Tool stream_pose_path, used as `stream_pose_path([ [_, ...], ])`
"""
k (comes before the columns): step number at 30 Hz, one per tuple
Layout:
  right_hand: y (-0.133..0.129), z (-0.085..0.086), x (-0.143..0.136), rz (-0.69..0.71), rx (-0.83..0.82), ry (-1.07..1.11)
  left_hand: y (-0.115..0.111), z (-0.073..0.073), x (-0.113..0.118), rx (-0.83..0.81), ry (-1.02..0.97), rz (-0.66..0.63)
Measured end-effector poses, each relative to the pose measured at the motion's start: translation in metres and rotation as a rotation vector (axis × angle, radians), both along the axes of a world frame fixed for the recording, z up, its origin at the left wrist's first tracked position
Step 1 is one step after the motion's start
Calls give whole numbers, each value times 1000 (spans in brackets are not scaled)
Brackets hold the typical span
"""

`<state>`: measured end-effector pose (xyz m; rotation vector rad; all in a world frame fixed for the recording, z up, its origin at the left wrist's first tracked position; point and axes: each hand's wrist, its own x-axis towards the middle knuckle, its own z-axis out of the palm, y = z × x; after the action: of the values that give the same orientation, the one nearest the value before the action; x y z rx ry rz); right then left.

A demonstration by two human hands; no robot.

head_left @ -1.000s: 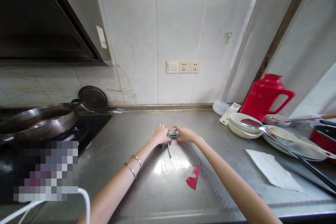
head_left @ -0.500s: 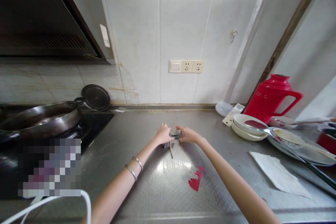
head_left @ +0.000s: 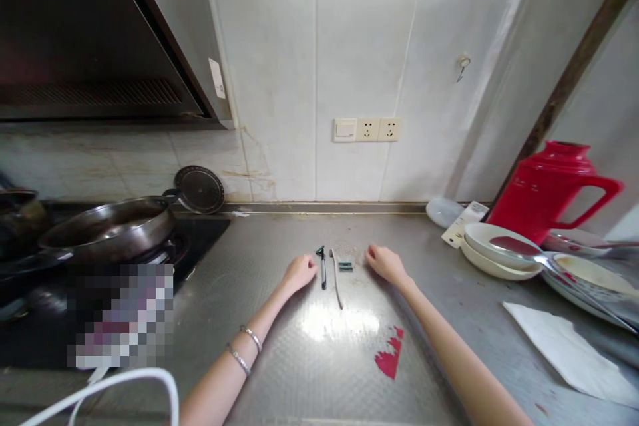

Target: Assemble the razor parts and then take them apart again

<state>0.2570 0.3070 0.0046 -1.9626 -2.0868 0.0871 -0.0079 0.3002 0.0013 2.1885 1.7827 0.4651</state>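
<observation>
Drawn apart since the earlier frame, the left hand (head_left: 300, 271) and right hand (head_left: 387, 263) have fingers curled together. Between them on the desk (head_left: 279, 373) lie a razor (head_left: 323, 269), thin rod (head_left: 336, 279) and small dark-green piece (head_left: 345, 267). The pan's (head_left: 120, 236) contents are unclear; a ladle (head_left: 516, 247), its handle cut off, rests over the upper bowl (head_left: 479, 237).

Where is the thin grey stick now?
In the head view, the stick lies centrally on the metal counter, between the black razor-shaped tool and small green rectangular pieces.
</observation>
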Motion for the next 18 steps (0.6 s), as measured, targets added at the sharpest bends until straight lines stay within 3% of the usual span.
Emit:
stream_pose_path([
  [4,-5,-7,5,-31,-21,-174,2,4,-12,54,207,175],
  [9,-5,-12,7,-32,-1,-161,9,7,-34,82,305,309],
  [18,-3,-16,9,-55,-10,-139,9,2,-39,74,312,338],
])
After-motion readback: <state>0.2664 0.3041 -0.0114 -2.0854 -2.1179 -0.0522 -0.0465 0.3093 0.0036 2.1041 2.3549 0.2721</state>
